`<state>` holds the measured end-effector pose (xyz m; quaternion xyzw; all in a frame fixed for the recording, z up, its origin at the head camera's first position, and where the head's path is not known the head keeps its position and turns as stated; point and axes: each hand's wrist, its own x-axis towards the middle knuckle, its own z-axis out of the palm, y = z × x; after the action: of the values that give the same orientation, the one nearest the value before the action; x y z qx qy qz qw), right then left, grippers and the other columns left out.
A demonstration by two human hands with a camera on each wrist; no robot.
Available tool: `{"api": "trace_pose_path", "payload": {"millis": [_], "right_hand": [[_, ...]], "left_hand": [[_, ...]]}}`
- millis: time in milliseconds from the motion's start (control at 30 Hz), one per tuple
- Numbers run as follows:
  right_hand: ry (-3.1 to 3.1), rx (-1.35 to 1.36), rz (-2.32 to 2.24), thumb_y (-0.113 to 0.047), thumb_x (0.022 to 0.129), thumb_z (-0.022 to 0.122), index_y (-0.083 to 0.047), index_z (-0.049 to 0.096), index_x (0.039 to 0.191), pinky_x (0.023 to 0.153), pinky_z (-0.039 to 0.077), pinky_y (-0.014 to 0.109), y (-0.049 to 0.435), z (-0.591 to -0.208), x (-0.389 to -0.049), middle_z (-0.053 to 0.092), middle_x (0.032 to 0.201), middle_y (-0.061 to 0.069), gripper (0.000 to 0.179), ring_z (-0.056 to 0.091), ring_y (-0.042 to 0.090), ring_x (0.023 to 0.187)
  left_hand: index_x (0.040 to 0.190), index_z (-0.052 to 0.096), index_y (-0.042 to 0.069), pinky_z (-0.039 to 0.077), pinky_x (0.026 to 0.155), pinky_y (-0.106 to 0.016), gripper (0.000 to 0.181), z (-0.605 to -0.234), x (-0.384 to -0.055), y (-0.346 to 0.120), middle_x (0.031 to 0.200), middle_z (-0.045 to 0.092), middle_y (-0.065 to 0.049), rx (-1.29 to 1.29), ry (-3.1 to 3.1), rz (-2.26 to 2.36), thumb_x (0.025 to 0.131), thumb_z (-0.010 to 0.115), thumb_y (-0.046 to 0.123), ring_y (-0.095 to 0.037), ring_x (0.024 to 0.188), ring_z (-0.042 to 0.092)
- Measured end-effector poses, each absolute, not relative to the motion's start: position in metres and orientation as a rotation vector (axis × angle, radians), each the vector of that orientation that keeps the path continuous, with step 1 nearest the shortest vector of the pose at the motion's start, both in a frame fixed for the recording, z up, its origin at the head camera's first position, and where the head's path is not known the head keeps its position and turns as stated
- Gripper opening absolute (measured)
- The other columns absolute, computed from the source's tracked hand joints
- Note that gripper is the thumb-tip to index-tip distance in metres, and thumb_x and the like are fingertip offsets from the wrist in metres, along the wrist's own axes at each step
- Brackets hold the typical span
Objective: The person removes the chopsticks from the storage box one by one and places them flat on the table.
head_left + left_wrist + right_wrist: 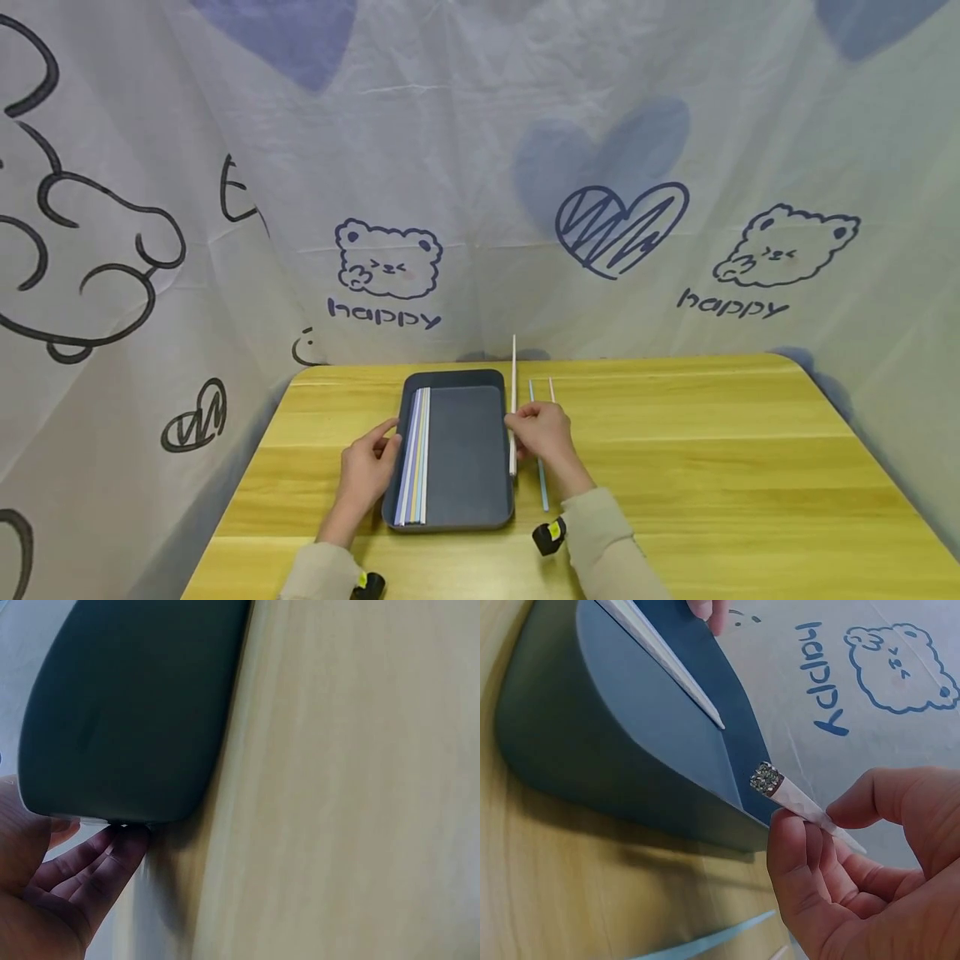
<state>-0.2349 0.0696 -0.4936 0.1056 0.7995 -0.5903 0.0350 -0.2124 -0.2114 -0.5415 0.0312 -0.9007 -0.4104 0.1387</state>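
A dark grey rectangular tray (468, 454) lies on the table, with several pastel chopsticks (417, 458) side by side along its left wall. My left hand (366, 471) holds the tray's left rim; in the left wrist view its fingers (112, 866) rest against the outer side. Between thumb and fingers, my right hand (543, 433) pinches a pale chopstick (802, 802) whose square end glitters. That chopstick is just beyond the tray's right wall. On the table near my right hand lie a light blue chopstick (543, 492) and a pinkish one (552, 388), partly hidden by the hand.
The yellow wood-grain table (712, 475) extends to the right and left of the tray. Behind it hangs a pale curtain (480, 167) printed with hearts and bears. Each wrist wears a small black device (549, 536).
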Motion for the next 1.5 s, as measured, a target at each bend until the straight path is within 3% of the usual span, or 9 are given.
{"api": "trace_pose_path", "payload": {"millis": [533,867,1500], "right_hand": [[2.394,0.405,-1.890,-0.010,0.087,0.068,0.005,0.072,0.098,0.049,0.055,0.026,0.094,-0.492,-0.235,0.062,0.065,0.003,0.019,0.057,0.010,0.050],[2.440,0.424,-1.818,-0.012,0.090,0.067,0.004,0.076,0.108,0.056,0.057,0.031,0.120,-0.494,-0.232,0.070,0.078,0.012,0.026,0.061,0.015,0.064],[2.603,0.463,-1.598,-0.016,0.089,0.069,0.006,0.077,0.110,0.057,0.054,0.030,0.148,-0.512,-0.224,0.074,0.081,0.013,0.031,0.063,0.016,0.063]], "left_hand": [[0.135,0.072,0.006,0.051,0.064,-0.023,0.034,-0.542,-0.212,-0.212,0.087,0.077,-0.012,0.076,-2.608,-1.171,0.101,0.070,0.011,-0.013,0.072,0.064],[0.131,0.074,0.006,0.048,0.061,-0.022,0.031,-0.545,-0.214,-0.213,0.082,0.075,-0.010,0.062,-2.573,-1.166,0.100,0.071,0.010,-0.009,0.066,0.058],[0.133,0.073,0.007,0.050,0.063,-0.022,0.033,-0.542,-0.214,-0.212,0.087,0.077,-0.012,0.074,-2.598,-1.178,0.101,0.070,0.011,-0.012,0.071,0.064]]}}
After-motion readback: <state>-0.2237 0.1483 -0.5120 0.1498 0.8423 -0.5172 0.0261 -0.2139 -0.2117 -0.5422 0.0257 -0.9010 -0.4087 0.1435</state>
